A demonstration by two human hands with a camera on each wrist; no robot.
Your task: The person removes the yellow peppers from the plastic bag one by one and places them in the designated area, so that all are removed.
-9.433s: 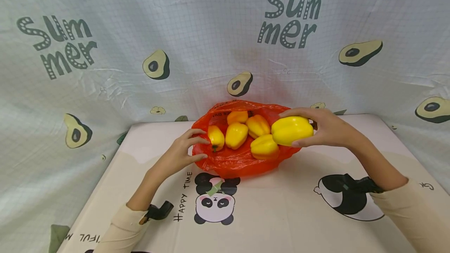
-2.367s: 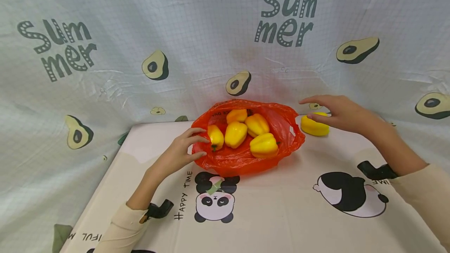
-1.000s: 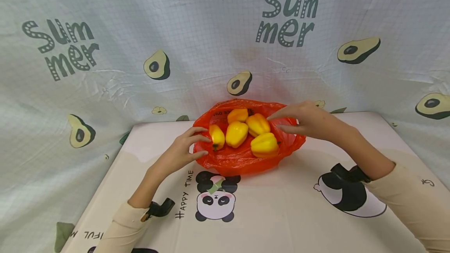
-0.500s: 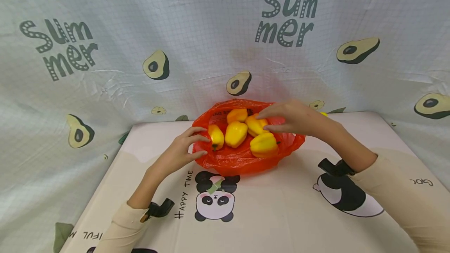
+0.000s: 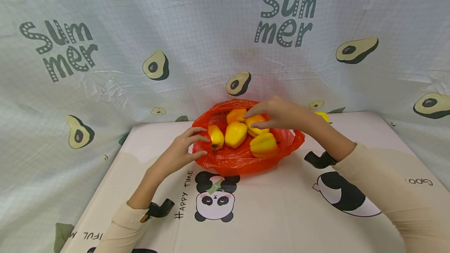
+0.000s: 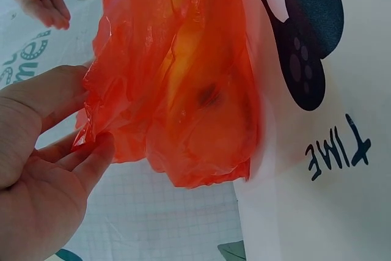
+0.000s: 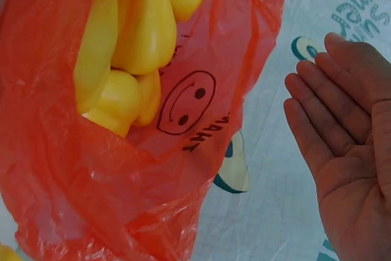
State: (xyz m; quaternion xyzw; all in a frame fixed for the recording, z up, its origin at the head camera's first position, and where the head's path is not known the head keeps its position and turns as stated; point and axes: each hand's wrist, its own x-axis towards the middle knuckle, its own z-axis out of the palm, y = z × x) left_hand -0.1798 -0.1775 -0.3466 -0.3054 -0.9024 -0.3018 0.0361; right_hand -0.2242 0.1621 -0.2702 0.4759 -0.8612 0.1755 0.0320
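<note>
A red plastic bag (image 5: 242,165) lies with its mouth spread wide and several yellow bell peppers (image 5: 236,134) inside. My left hand (image 5: 179,149) holds the bag's left rim; in the left wrist view its thumb and fingers pinch the thin red plastic (image 6: 177,77). Over the bag's right side hovers my right hand (image 5: 281,115), fingers extended, above a yellow-orange bell pepper (image 5: 256,123) that it partly hides. The right wrist view shows that hand (image 7: 354,139) holding nothing, apart from the peppers (image 7: 145,29). Another yellow bell pepper (image 5: 322,116) lies outside the bag, mostly behind the right forearm.
The bag rests on a pale table cover (image 5: 274,206) printed with pandas, near its back edge. Behind it hangs a light cloth (image 5: 204,42) with avocado and lettering prints. A black wrist camera (image 5: 159,208) is on the left wrist, another (image 5: 320,160) on the right.
Earlier my right hand gripped a bell pepper, which then lay on the table right of the bag. That hand, now holding nothing, has moved left over the bag. My left hand stays put.
</note>
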